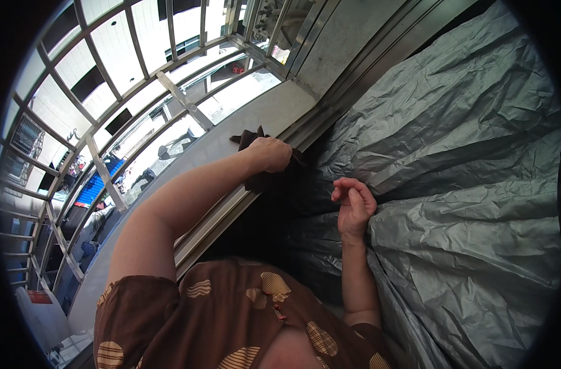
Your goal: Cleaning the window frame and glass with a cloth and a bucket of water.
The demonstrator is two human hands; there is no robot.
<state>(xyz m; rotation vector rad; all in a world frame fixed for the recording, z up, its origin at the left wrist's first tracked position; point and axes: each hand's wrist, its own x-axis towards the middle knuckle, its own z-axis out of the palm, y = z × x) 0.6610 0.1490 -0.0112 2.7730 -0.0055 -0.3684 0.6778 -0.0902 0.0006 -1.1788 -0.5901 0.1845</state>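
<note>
A dark brown cloth (pixel 257 181) lies bunched across the metal window track (pixel 216 225), partly over the pale window ledge (pixel 262 110). My left hand (pixel 270 154) is closed on this cloth, and its folds stick out on both sides of the fist. To the right, my right hand (pixel 355 203) is raised with curled fingers, the palm side partly showing, and nothing visible in it. It is beside a crumpled silver-grey sheet (pixel 446 221), close to its folds. The cloth's lower part merges into dark shadow.
Metal security bars (pixel 188 108) curve around the outer side of the ledge, with a street and buildings beyond. A concrete wall section (pixel 338 46) borders the upper end of the track. A whitish object with a red patch (pixel 40 296) stands at the lower left.
</note>
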